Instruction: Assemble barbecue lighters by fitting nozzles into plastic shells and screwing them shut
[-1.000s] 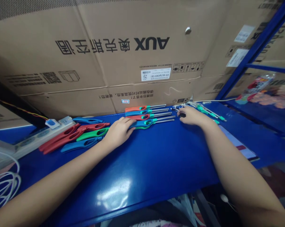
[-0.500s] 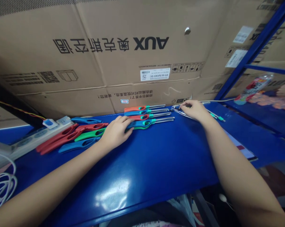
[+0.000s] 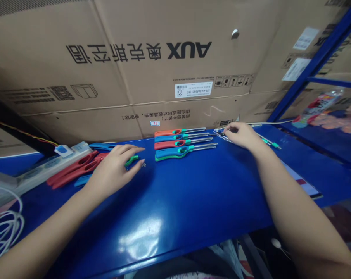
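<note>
Several long-nosed lighters lie side by side on the blue table, with orange, blue and red handles and metal tubes pointing right. Left of them, my left hand hovers with thumb and fingers apart, holding nothing. It partly covers loose lighter handles in red, blue and green, which have no tubes. By the box wall, my right hand is closed in a pinch at some thin metal tubes; its fingertips hide what they grip.
A cardboard box rises along the back. At left are a white power strip and a coiled white cable. Tubes with green ends lie beyond my right wrist. A blue frame post and a bottle stand at right.
My left hand has let go of the front blue-and-green lighter and moved left over the loose handles. My right hand stays at the metal tubes. The view has shifted slightly.
</note>
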{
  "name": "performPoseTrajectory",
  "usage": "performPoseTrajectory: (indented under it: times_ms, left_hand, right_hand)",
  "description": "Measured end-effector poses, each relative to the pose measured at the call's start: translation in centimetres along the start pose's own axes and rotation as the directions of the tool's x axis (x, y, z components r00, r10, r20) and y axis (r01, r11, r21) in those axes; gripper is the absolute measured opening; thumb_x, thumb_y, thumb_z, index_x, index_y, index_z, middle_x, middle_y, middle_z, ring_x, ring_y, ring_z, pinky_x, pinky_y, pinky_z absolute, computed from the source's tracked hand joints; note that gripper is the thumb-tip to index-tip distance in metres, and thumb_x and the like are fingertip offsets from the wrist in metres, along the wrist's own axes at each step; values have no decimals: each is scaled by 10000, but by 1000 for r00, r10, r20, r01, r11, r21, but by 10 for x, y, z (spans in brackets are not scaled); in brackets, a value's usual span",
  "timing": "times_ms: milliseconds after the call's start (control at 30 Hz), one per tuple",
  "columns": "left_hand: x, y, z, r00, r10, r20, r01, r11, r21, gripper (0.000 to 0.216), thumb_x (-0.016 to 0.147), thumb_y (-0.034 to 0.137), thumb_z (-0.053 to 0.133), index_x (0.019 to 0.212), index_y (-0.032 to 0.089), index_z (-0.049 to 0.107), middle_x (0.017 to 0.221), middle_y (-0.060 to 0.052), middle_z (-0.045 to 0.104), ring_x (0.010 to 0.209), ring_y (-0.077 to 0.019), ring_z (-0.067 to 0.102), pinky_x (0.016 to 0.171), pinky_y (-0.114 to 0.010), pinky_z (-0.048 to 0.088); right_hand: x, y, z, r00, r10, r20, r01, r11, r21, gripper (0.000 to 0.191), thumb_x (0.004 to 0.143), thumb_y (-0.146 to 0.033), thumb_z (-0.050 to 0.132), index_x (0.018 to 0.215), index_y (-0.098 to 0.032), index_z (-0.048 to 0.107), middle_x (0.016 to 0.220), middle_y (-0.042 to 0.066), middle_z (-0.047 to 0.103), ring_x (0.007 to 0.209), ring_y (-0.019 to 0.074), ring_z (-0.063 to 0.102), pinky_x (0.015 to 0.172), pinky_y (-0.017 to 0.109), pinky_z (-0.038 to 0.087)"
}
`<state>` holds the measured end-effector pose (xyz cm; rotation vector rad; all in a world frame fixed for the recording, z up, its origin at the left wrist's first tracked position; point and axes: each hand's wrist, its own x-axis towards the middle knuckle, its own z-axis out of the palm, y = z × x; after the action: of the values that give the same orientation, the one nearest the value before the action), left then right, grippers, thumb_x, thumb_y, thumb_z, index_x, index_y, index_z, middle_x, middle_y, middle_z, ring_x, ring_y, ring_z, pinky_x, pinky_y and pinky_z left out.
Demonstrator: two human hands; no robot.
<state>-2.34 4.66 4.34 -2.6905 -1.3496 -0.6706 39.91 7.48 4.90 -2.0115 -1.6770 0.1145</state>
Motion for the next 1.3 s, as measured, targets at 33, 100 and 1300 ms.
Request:
performPoseTrajectory:
  times_ms: [33, 100, 1300]
  left_hand:
    - [-2, -5, -3, 1000, -19, 10, 19, 1000, 4, 405, 972, 483, 484, 1187, 198, 674, 1207, -121, 690, 1138, -304, 614, 1021, -446, 478]
    - [-5, -16, -10, 998, -57, 30, 56, 998, 10, 426, 964, 508, 472, 1158, 197, 689, 1201, -114, 698, 1147, -302, 616, 1028, -433, 473]
    - [-31, -108, -75, 776, -528, 345, 367, 823, 433, 434, 688, 412, 651, 1039, 172, 735, 1003, -102, 685, 911, -285, 650, 788, -333, 512]
  right_hand:
    - [0, 1, 2, 1000, -3, 14, 3, 1000, -9, 164, 801, -296, 577, 821, -202, 710, 844, 52, 736, 752, 200, 645, 697, 288, 469]
    - [2, 4, 7, 999, -15, 50, 16, 999, -29, 129, 781, -273, 584, 792, -206, 694, 812, 44, 734, 725, 197, 644, 669, 279, 469]
    - [-31, -39, 32, 716, -612, -336, 626, 776, -77, 156, 897, -246, 574, 941, -197, 716, 792, 62, 717, 635, 199, 626, 648, 340, 506]
